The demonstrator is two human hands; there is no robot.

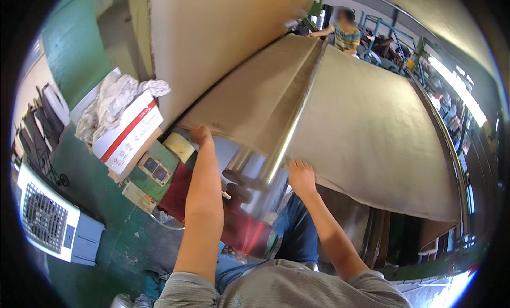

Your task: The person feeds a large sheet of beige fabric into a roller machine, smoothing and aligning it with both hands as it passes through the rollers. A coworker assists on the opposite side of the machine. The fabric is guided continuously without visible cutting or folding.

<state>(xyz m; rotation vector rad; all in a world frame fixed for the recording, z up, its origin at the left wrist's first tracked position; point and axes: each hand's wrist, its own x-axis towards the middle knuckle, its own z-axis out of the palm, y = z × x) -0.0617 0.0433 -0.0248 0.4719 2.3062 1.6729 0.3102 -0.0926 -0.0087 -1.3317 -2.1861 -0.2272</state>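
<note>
A wide tan fabric sheet [366,127] stretches across a machine in front of me and passes over a long shiny metal roller [291,130]. Left of that roller, my left hand [201,135] is closed on the near edge of the fabric. My right hand [302,177], just right of the roller, has its fingers curled over the fabric's near edge. Between my arms show the end of a second metal roller [240,160] and a dark gear [239,193]. The underside of the fabric at both hands is hidden.
A co-worker [345,34] stands at the far end, one arm reaching to the fabric. A large tan roll or sheet [212,47] rises at far left. At left stand a white box [133,132] heaped with white cloth and an air cooler [56,217]. A metal rail [443,132] borders the right.
</note>
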